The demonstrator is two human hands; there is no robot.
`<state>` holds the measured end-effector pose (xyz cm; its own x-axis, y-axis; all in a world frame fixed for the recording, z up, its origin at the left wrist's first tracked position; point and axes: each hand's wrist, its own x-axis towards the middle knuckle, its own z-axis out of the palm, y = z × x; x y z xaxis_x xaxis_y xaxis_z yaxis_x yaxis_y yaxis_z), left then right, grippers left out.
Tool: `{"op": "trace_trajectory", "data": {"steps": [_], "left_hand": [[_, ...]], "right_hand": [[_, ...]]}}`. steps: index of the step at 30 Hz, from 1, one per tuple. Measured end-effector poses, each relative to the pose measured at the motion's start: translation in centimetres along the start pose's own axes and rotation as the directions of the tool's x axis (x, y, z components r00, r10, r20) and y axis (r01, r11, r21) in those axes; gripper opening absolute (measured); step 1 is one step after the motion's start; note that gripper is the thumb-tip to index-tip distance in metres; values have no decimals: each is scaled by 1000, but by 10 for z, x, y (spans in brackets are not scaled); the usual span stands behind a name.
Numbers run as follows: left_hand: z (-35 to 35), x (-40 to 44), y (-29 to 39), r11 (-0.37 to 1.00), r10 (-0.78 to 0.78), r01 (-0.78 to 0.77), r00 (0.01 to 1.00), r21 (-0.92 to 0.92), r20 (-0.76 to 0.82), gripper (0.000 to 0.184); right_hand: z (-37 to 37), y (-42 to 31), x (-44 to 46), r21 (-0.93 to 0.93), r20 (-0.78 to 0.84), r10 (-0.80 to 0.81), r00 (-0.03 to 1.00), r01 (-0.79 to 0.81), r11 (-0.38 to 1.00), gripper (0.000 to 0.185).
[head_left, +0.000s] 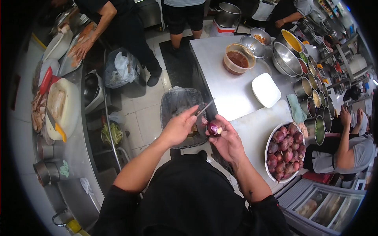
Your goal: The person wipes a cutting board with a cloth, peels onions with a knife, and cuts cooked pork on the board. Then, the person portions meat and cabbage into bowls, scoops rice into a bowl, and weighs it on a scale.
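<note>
Pale floor tiles [138, 104] separate a metal counter [80, 157] from a metal table [214, 80].

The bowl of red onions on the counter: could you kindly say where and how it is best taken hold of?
Best likely by the rim of the bowl, at opposite sides, with left hand and right hand coming in from outside: the rim is round, and red onions crowd the inside, leaving little bare wall.

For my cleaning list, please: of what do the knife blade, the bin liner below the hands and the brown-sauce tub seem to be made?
Knife blade: metal, probably steel; grey, narrow and stiff-looking.
Bin liner: apparently thin dark plastic film, slightly glossy; its creases catch the light.
Tub: probably translucent plastic, smooth; the brown sauce shows through its wall.
</note>
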<state>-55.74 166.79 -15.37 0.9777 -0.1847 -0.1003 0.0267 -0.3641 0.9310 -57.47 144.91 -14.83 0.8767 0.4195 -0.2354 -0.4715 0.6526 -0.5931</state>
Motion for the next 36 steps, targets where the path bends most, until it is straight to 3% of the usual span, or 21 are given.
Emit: {"op": "trace_trajectory", "data": {"steps": [1, 4, 8, 15, 18, 20, 22, 24, 27, 30, 33, 36], "left_hand": [[1, 0, 3, 987, 95, -91, 995, 129, -27, 44], [-9, -12, 56, 960, -51, -14, 973, 280, 223, 50], [-13, -14, 76, 900, 12, -165, 935, 403, 355, 53], [-3, -12, 46, 872, 236, -352, 912, 341, 336, 42], [-2, -12, 42, 976, 153, -192, 939, 101, 309, 41], [-7, -11, 48, 995, 63, -82, 949, 50, 310, 43], [-7, -12, 46, 994, 86, -103, 953, 44, 290, 44], [-2, -14, 43, 963, 225, -254, 943, 90, 247, 44], [-10, -20, 70, 947, 16, -129, 934, 294, 358, 43], [-11, -19, 66, 921, 69, -204, 923, 331, 378, 43], [-7, -15, 43, 887, 230, -339, 913, 313, 337, 43], [-6, -14, 34, 980, 158, -190, 930, 66, 332, 44]], "right_hand": [[0, -1, 0, -35, -22, 5, 1000, -5, 999, 59], [-3, -1, 0, -117, -80, 2, 997, -11, 993, 59], [-6, 0, -2, -175, -89, -30, 996, 14, 984, 59], [-2, 0, -5, -191, -105, -64, 992, 43, 981, 58], [-7, 2, -5, -203, -80, -58, 995, 40, 978, 57], [-5, 1, -5, -186, -74, -57, 996, 42, 982, 58], [-5, 1, -6, -176, -75, -55, 996, 41, 984, 59], [-6, 1, -6, -174, -83, -52, 995, 37, 984, 60], [-9, 3, -7, -170, -80, -30, 996, 16, 985, 60], [-10, 4, -7, -198, -68, -31, 997, 17, 980, 60], [-6, 4, -9, -231, -73, -30, 997, 12, 973, 61], [-9, 6, -8, -241, -44, -35, 998, 23, 970, 60]]}}
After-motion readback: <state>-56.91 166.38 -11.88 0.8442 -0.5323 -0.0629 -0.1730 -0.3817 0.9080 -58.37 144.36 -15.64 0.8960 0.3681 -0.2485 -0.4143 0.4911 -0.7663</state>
